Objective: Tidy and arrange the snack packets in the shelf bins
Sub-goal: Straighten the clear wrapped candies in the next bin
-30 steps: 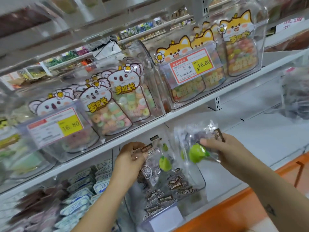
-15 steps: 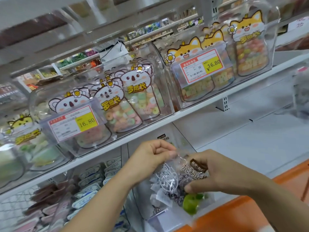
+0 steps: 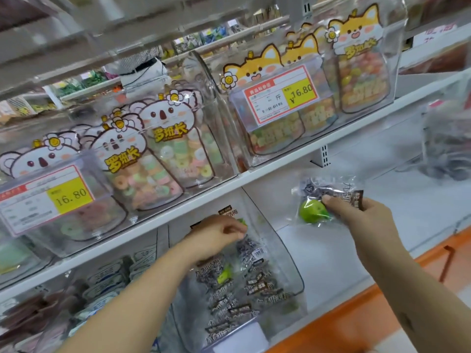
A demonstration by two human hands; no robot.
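Observation:
A clear plastic bin (image 3: 288, 261) on the lower shelf holds several clear snack packets (image 3: 229, 278) with dark sweets and a green plum picture. My left hand (image 3: 216, 235) reaches into the top of the bin, its fingers pinching the top edge of a packet there. To the right of the bin, my right hand (image 3: 362, 212) holds up another packet (image 3: 321, 200) of the same kind in the air, pinching it at its right side.
The upper shelf (image 3: 280, 166) carries clear bins of koala-label (image 3: 163, 138) and cat-label (image 3: 362, 47) candy bags with 16.80 price tags. A bin of white-blue packets (image 3: 107, 278) stands left of the plum bin. White shelf floor (image 3: 407, 200) lies to the right, with an orange edge (image 3: 356, 309).
My right hand has lifted a packet up and to the right, out of the bin. My left hand stayed at the bin's top, pinching a packet inside.

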